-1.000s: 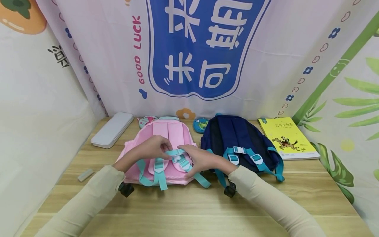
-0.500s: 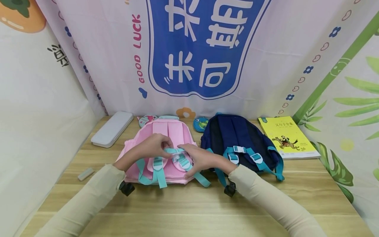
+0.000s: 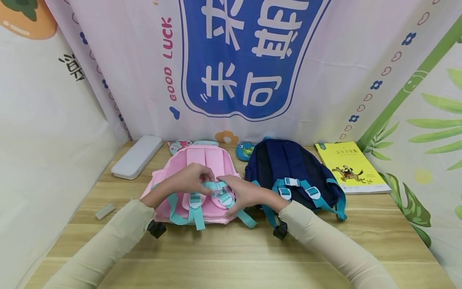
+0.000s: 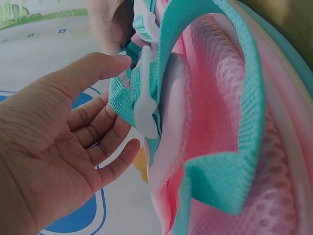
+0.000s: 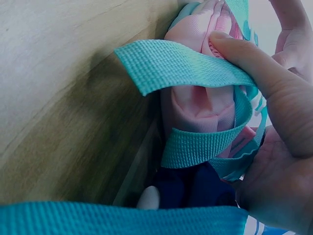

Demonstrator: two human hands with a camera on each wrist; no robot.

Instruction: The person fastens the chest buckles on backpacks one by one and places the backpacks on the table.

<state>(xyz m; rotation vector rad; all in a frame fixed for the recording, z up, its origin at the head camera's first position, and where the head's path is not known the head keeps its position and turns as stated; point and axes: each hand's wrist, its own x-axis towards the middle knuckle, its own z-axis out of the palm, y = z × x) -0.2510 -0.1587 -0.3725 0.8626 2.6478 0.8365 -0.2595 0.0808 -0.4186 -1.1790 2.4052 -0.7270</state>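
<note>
pink mesh-backed fabric backpack (image 3: 207,160) lies straps-up on the wood-grain table (image 3: 216,253), seemingly keeping its teal webbing chest strap (image 3: 213,185) reachable; the left hand (image 3: 187,178), fingers curled, pinches that strap; the right hand (image 3: 245,192), thumb spread, seemingly steadies the bag, finger grip unclear.

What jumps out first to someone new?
Most likely the pink backpack on the wooden table, with the left hand and right hand at its turquoise chest strap. Then the big blue panel with white characters, high on the backdrop behind. Right of the pink one in the head view: a navy backpack, then a bright yellow book.
</note>
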